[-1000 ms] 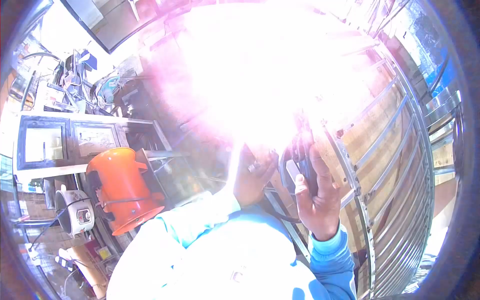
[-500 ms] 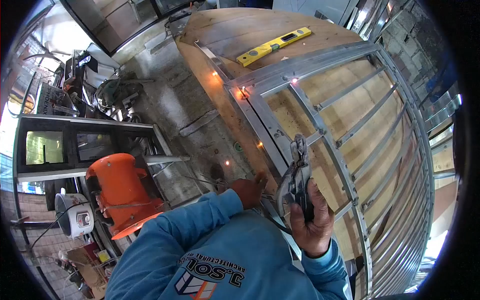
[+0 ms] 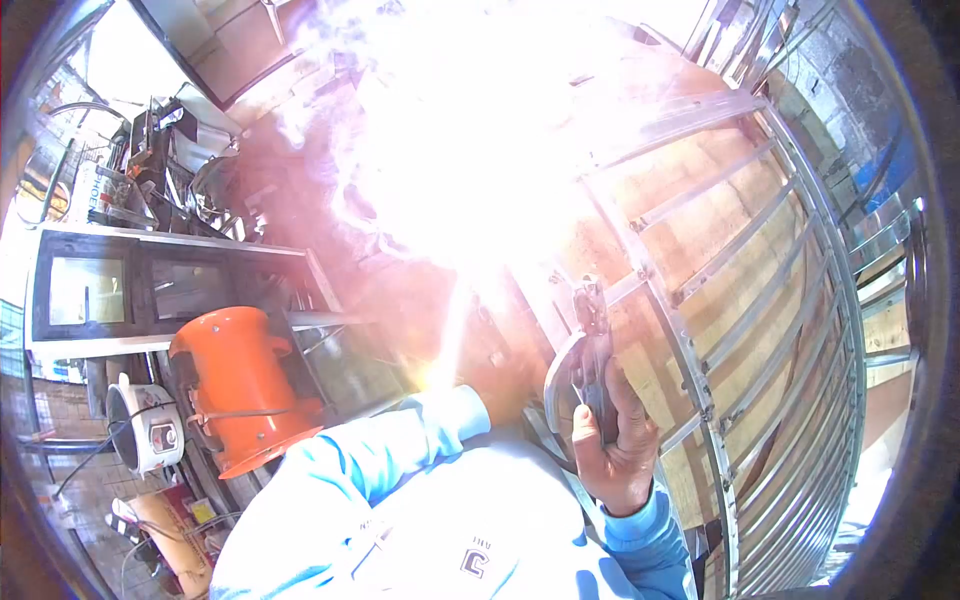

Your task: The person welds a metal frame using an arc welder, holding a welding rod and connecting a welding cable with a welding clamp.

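Note:
My right hand point(image 3: 612, 440) is closed around the handles of metal locking pliers point(image 3: 590, 350), whose jaws point up at a curved steel frame point(image 3: 700, 300) of parallel bars lying on a wooden board point(image 3: 720, 220). A white welding flash point(image 3: 470, 130) covers the frame's upper left part. My left hand point(image 3: 503, 392), at the end of a light blue sleeve point(image 3: 400, 445), sits just left of the pliers at the foot of the glare. Its fingers are washed out, so what it holds is hidden.
An orange blower fan point(image 3: 235, 385) stands on the floor at the left, a white pot-like appliance point(image 3: 145, 428) beside it. A dark glazed cabinet frame point(image 3: 120, 290) lies behind them. Tools and cables pile up at the upper left point(image 3: 180, 140).
The welding flash has flared up again and hides the yellow level and the frame's corner seen half a second ago. My right hand and the pliers have stayed almost in place.

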`<state>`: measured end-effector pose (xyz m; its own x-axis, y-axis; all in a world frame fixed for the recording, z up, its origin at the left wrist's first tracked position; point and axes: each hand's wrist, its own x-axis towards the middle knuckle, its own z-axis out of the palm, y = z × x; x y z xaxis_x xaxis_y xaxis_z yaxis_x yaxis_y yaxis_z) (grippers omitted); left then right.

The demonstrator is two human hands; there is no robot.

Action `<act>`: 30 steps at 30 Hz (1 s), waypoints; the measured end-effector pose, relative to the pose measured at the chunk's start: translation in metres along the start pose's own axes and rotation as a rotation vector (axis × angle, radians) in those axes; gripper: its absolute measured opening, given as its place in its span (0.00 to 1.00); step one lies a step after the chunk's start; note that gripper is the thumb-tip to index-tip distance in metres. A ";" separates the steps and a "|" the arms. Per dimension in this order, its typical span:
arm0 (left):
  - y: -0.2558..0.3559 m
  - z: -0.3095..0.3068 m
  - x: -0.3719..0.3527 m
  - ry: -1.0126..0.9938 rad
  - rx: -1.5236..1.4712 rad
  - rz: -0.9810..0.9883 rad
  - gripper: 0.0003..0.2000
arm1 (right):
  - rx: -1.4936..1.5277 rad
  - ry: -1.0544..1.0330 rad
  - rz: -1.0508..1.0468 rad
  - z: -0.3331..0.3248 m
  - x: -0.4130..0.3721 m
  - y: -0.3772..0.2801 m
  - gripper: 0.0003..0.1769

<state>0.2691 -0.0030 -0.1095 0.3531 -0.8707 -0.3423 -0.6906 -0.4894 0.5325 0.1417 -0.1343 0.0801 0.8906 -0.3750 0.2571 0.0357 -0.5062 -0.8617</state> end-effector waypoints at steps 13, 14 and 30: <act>-0.002 -0.003 0.004 -0.014 -0.026 -0.022 0.30 | -0.236 0.108 -0.222 0.001 0.007 -0.003 0.34; -0.003 -0.003 0.004 -0.016 -0.023 -0.025 0.30 | -0.253 0.129 -0.245 0.003 0.008 -0.001 0.34; 0.025 -0.045 -0.012 -0.021 -0.066 -0.141 0.25 | -0.033 -0.008 -0.153 0.004 0.004 0.012 0.43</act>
<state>0.2763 -0.0064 -0.0569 0.4303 -0.7920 -0.4330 -0.5915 -0.6098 0.5276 0.1475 -0.1385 0.0685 0.8794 -0.2859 0.3806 0.1562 -0.5820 -0.7980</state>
